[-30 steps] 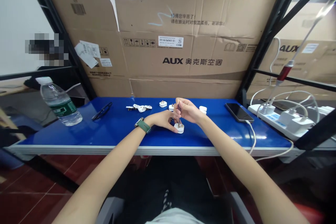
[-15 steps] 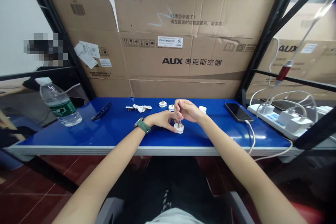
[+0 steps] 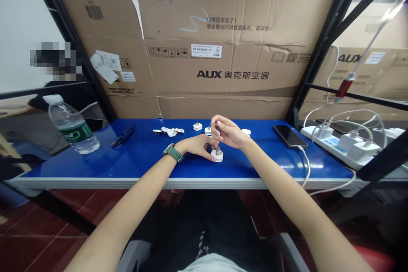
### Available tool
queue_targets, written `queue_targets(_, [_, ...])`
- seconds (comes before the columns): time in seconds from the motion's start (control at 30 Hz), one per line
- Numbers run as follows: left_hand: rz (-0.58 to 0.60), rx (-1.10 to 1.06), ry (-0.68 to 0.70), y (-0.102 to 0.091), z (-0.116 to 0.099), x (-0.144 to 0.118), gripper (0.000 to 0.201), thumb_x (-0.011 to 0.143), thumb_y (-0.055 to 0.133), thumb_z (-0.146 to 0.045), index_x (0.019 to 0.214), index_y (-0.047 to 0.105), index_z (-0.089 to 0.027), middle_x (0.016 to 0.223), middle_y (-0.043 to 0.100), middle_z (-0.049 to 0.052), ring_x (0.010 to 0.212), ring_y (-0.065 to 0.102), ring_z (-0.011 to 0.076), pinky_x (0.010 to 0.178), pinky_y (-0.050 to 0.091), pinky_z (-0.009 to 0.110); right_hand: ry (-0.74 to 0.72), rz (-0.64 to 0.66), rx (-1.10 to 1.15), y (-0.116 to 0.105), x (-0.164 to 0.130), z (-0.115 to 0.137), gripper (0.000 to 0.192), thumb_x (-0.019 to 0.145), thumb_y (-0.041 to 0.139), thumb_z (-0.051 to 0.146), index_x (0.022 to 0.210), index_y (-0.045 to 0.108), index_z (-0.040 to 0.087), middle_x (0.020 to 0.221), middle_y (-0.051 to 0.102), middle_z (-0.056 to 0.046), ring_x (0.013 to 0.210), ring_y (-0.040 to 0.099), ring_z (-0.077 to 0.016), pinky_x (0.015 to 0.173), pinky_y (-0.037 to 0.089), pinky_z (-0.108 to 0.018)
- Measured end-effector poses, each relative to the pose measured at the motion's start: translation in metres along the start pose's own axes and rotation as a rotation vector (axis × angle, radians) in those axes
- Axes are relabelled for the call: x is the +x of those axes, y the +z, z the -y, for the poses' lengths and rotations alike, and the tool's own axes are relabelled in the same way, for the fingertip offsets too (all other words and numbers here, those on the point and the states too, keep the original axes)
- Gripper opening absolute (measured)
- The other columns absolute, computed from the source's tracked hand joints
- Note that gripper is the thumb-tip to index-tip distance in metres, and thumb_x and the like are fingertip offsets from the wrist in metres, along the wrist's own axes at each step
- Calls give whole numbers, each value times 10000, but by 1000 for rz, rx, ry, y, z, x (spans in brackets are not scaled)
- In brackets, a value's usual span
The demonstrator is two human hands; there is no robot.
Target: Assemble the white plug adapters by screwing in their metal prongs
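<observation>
Close to the table's front edge lies a white plug (image 3: 218, 157), prongs up. The fingers of my left hand (image 3: 198, 145) are closed around its left side and hold it against the tabletop. Above it, my right hand (image 3: 230, 133) grips a small screwdriver (image 3: 218, 127) by its dark bluish handle. The screwdriver stands nearly upright, its thin metal shaft reaching down to the plug's upper face. Whether the tip sits in a screw is too small to make out. Behind my hands is another white plug (image 3: 208, 130), partly covered by my fingers.
Further back are a white plug (image 3: 197, 126), a white piece (image 3: 246, 132) and several plug parts (image 3: 168, 131). A water bottle (image 3: 75, 127) and glasses (image 3: 123, 136) are at left; a phone (image 3: 289, 136) and power strip (image 3: 344, 146) at right. Cardboard (image 3: 178, 83) walls the back.
My right hand's fingers have turned and lifted slightly, so the screwdriver handle now shows between them. My left hand and the plug stay in place.
</observation>
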State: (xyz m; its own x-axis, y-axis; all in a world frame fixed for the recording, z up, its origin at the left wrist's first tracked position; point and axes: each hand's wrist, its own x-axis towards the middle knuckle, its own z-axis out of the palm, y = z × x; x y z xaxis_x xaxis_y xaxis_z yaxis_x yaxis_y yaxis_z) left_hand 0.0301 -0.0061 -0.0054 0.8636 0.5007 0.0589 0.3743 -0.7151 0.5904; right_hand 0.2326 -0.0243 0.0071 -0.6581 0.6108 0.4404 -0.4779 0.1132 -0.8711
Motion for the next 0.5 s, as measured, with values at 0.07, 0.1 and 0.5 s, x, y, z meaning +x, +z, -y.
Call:
queue_targets(0.07, [11,2,-15,-1,-2,0,457,756,864,-478,1126,780,-223,1046,751,49,843,634,161,732,445,264,0,-25,16,1,1,0,238,936,717,381,1068,596,224,672,449,60,535,361,-82,527,369,-205])
queue_targets(0.1, [13,1,-20,-1,-3,0,457,756,864,-476,1123,781,-218,1047,749,50,832,627,157,726,440,262,7,-35,21,1,1,0,230,943,707,374,1075,590,226,654,425,67,522,330,-78,514,338,-195])
queue_targets(0.5, [-2,-7,4,0,4,1,484,757,861,-490,1145,772,-214,1054,753,61,793,627,152,702,451,263,4,-3,15,-3,1,-4,401,859,805,451,863,476,223,749,533,35,559,424,-89,561,430,-240])
